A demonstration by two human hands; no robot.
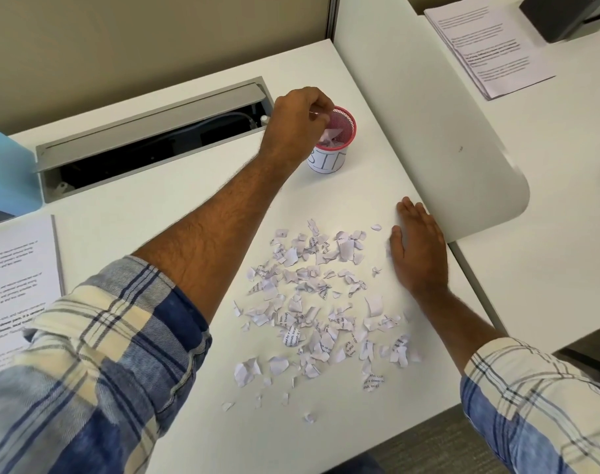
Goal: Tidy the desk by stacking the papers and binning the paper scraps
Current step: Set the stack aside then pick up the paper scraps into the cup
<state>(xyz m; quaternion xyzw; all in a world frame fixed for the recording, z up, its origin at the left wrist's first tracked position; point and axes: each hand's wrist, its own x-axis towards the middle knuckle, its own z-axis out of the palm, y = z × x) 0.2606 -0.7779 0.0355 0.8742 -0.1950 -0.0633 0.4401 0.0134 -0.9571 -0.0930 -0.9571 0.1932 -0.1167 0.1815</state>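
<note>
White desk [360, 186] surface fills most of the view, backed by a beige partition and joined on the right by a second white desk with a rounded end panel. Reaching far forward, the left hand [297, 126] hangs over the mouth of the small bin [333, 145], its fingers curled down and pinching a few paper scraps at the rim. The bare forearm stretches diagonally from a rolled plaid sleeve [96, 364]. The right hand [418, 249] lies flat on the desk, palm down, fingers straight and close together, touching the right edge of the pile of scraps [322, 302].

That pile is a loose scatter of torn white bits, some with printed text, spread across the middle of the desk between the two arms. The bin is a red mesh cup with a white label hand-lettered "BIN", standing behind the pile, with scraps already inside.

One stack of printed papers [14, 285] lies at the left edge, another stack [490, 46] on the far right desk. An open grey cable tray [148, 131] sits left of the bin, just beside the left wrist.
</note>
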